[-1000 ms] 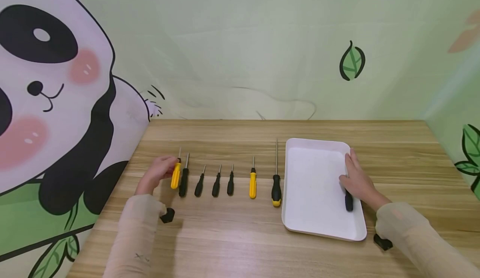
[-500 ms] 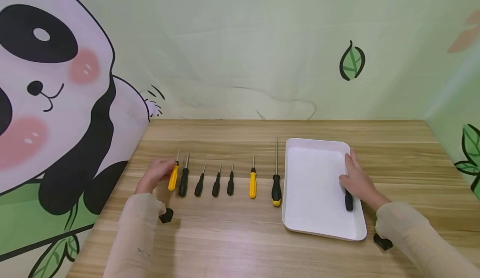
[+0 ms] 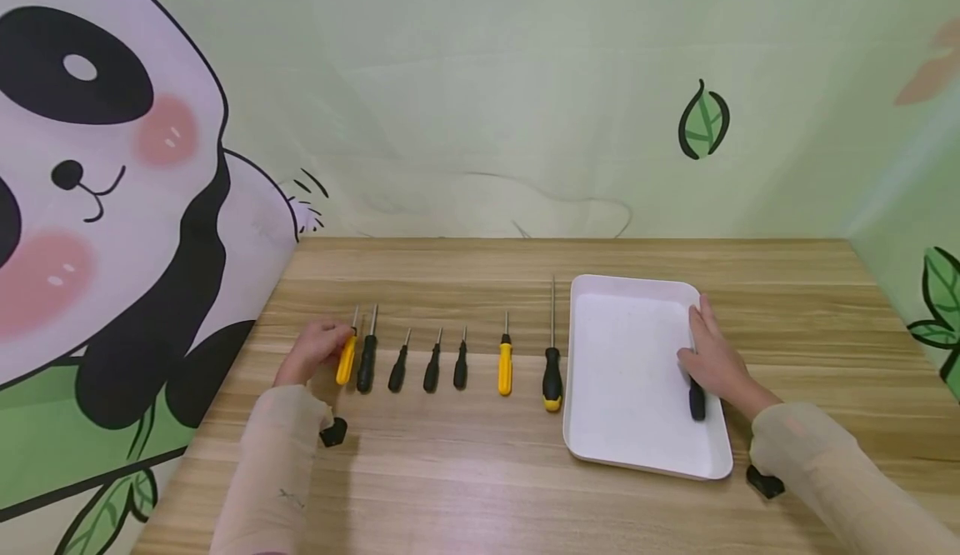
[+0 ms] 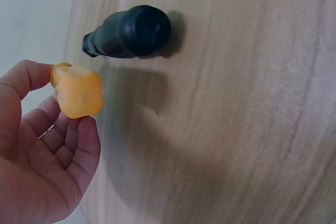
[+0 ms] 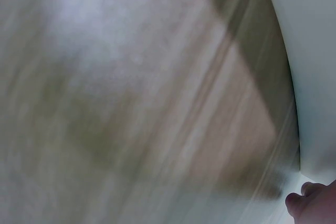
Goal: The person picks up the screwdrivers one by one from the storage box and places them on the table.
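In the head view my left hand [image 3: 313,348] pinches a yellow-handled screwdriver [image 3: 346,361] at the far left of a row of screwdrivers. The left wrist view shows the yellow handle [image 4: 80,94] end-on between thumb and fingers. Just to its right lies a black screwdriver [image 3: 367,363], whose dark handle [image 4: 137,31] also shows there. My right hand [image 3: 716,359] holds the right rim of a white tray [image 3: 637,465], thumb inside and fingers along the outer wall [image 5: 310,77]. Inside the tray, a black-handled screwdriver [image 3: 697,402] lies partly hidden under that hand.
Three small black screwdrivers, including the middle one [image 3: 432,371], lie mid-row. Right of them are a second yellow screwdriver [image 3: 506,367] and a long black-and-yellow one [image 3: 552,376] beside the tray. The wooden table [image 3: 450,472] meets a painted wall [image 3: 450,122] behind.
My left hand has shifted the yellow screwdriver slightly left and toward the near side, away from the black one beside it. The right hand and tray have stayed put.
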Demonstrator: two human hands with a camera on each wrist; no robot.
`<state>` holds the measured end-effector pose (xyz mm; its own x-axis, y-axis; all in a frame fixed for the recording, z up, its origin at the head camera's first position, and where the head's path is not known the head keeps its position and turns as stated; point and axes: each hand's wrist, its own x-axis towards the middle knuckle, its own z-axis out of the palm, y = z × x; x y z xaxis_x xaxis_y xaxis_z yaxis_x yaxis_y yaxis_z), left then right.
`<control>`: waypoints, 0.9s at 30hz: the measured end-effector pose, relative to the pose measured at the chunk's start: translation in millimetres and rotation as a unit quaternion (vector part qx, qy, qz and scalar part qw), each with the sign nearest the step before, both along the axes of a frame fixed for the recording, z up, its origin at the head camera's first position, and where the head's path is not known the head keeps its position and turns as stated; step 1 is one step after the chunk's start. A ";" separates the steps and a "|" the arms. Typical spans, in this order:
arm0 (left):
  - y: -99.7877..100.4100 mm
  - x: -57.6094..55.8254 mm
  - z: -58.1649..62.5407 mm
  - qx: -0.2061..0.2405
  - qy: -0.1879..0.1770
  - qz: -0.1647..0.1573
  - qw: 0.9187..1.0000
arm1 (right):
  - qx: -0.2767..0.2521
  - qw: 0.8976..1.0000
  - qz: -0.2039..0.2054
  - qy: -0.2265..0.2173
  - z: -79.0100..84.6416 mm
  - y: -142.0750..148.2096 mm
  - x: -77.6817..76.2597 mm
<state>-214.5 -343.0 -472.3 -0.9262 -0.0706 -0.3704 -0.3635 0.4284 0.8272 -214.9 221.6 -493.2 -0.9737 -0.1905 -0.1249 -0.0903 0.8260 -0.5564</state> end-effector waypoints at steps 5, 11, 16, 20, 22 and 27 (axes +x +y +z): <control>1.3 -0.3 -2.0 -0.030 -0.005 0.002 1.000 | 0.002 1.000 0.000 0.004 0.0 0.0 -0.6; 1.8 -1.0 -5.3 -0.043 -0.006 0.014 0.999 | 0.001 1.000 0.000 0.008 -0.6 0.3 -0.3; 1.1 -1.5 -7.9 -0.067 -0.014 0.014 0.998 | 0.001 1.000 0.001 0.009 -0.7 0.4 0.1; 0.7 -1.7 -9.6 -0.099 -0.020 0.012 0.995 | 0.001 1.000 -0.001 0.005 0.0 -0.1 0.5; 0.9 -2.1 -9.8 -0.113 -0.021 0.010 0.993 | 0.001 1.000 -0.002 0.003 0.4 -0.3 0.5; 2.0 -3.8 -10.4 -0.156 -0.012 0.001 0.988 | -0.001 1.000 -0.001 0.004 2.2 -0.9 1.2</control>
<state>-218.3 -340.9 -482.6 -0.9173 -0.1867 -0.3518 -0.3821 0.6612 0.6456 -213.7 220.7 -490.9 -0.9753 -0.1880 -0.1158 -0.0927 0.8247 -0.5579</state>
